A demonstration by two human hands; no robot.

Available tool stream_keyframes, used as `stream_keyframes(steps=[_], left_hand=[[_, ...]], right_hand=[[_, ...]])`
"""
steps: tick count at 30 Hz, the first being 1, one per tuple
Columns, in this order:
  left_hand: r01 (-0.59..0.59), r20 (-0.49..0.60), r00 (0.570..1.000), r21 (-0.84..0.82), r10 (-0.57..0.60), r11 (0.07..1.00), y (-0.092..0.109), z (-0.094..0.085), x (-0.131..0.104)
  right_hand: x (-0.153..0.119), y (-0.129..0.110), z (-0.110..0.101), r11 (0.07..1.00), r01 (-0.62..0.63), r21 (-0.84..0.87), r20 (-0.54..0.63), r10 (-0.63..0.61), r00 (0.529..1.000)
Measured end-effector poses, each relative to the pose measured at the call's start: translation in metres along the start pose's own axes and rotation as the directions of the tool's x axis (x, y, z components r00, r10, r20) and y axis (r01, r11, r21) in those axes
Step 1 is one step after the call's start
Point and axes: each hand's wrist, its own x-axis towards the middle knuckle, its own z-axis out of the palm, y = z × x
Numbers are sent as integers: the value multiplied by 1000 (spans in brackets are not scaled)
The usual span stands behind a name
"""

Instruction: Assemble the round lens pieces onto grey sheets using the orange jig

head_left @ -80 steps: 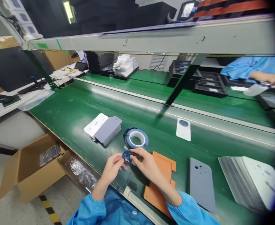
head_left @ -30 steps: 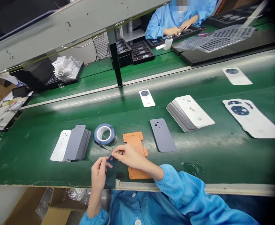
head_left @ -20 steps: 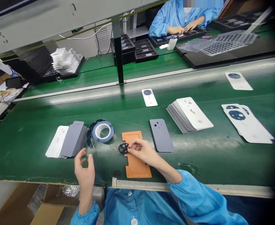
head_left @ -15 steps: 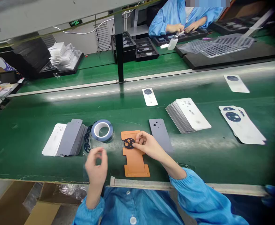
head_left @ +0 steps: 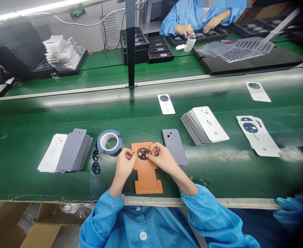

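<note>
In the head view, a round black camera-lens sticker (head_left: 143, 154) with several holes lies over the upper part of an orange fixture plate (head_left: 147, 175). My right hand (head_left: 163, 157) pinches the sticker's right edge between thumb and finger. At the sticker's left side, my left hand (head_left: 126, 162) has thumb and forefinger pressed together; whether they grip its edge or something small is not clear. A roll of blue-tinted film tape (head_left: 110, 151) stands left of the plate, with more black stickers (head_left: 96, 167) on its strip. A grey phone back panel (head_left: 175, 147) lies beside my right hand.
White and grey panels (head_left: 72, 151) are stacked at left; another stack of white panels (head_left: 212, 125) is at right. White panels with black stickers (head_left: 258, 137) lie farther right. Behind a metal post (head_left: 131, 44), a co-worker's hands (head_left: 184, 30) work over black trays (head_left: 160, 51).
My left hand has moved right and up, from beside the tape to the sticker's left side. The sticker has shifted slightly upward over the plate, still pinched by my right hand.
</note>
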Motion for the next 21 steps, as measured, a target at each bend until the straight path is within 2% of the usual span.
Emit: stream_keyframes(steps=[12, 16, 19, 21], left_hand=[[17, -7, 1000, 104, -16, 994, 13, 4, -2], [19, -1, 1000, 126, -19, 992, 13, 4, -2], [18, 5, 1000, 129, -19, 991, 14, 3, -2], [15, 8, 1000, 128, -16, 992, 15, 3, -2]], right_hand=[[-2, 0, 3, 998, -4, -57, -26, 3, 1000], [-1, 4, -5, 996, -18, -87, 18, 20, 1000], [1, 8, -16, 999, -17, -44, 82, 21, 996], [3, 9, -21, 999, -27, -23, 82, 29, 996]])
